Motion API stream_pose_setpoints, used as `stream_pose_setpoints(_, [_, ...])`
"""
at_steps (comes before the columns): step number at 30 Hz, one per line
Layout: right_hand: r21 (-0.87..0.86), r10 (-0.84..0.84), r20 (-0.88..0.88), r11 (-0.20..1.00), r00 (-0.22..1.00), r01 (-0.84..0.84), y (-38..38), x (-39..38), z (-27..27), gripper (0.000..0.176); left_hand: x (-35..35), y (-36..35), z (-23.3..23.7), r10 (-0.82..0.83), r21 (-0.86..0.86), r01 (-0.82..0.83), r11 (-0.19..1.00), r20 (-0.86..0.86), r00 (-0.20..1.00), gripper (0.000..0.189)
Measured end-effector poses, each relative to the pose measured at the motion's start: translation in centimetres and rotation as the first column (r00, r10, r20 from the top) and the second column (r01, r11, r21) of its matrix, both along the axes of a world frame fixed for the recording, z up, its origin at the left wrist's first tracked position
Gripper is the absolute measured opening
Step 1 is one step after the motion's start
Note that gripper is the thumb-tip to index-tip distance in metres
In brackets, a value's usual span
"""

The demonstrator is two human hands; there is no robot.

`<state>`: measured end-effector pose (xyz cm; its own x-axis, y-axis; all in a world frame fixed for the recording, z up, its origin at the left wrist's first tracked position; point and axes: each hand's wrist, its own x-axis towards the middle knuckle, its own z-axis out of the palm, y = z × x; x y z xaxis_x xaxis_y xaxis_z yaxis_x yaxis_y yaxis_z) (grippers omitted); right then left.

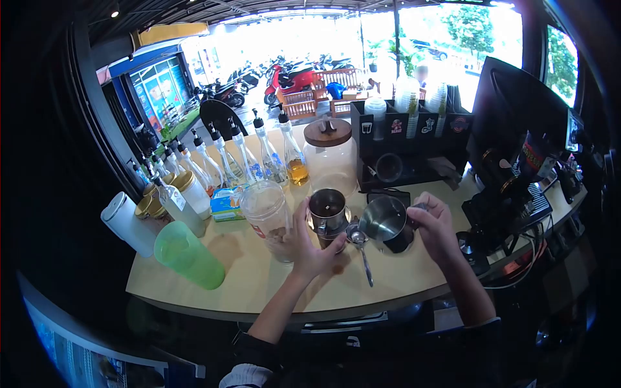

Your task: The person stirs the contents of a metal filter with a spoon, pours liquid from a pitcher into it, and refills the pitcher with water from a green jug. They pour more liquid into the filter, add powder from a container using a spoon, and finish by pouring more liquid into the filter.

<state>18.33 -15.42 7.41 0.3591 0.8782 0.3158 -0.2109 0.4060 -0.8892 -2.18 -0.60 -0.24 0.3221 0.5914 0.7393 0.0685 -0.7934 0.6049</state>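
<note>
My left hand [314, 257] curls around a metal coffee drip filter [328, 223], fingers along its left side and thumb low in front. The filter stands upright, with a dark inside; what is under it is partly hidden by the hand. My right hand [432, 223] grips a stainless steel pitcher [383, 221] by its handle on the right. The pitcher is tilted, its mouth toward me and to the left, just right of the filter. Between the two lies a metal spoon [367, 265]. A clear plastic jar [266, 210] stands directly left of my left hand.
A green tumbler [187, 255], several pump bottles [242, 161] and white canisters [123, 223] stand on the left of the counter [246, 284]. Behind are a wooden-lidded glass jar [330, 155] and a black cup holder [388, 142]. Dark equipment [498, 200] and cables stand right.
</note>
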Motion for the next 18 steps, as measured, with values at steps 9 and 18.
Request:
stream_pose_setpoints(9, [0.010,-0.003,0.142,1.000,0.990,0.002,4.0,2.8,2.7,0.015,1.6,1.3,0.3,-0.048,-0.316,0.073,0.946,0.089,0.995,0.100])
stream_pose_setpoints(18, [-0.015,0.007,0.327,1.000,0.945,-0.002,8.8,2.3,4.2,0.018,1.3,1.6,-0.6,0.030,-0.263,-0.031,0.964,-0.008,1.000,0.102])
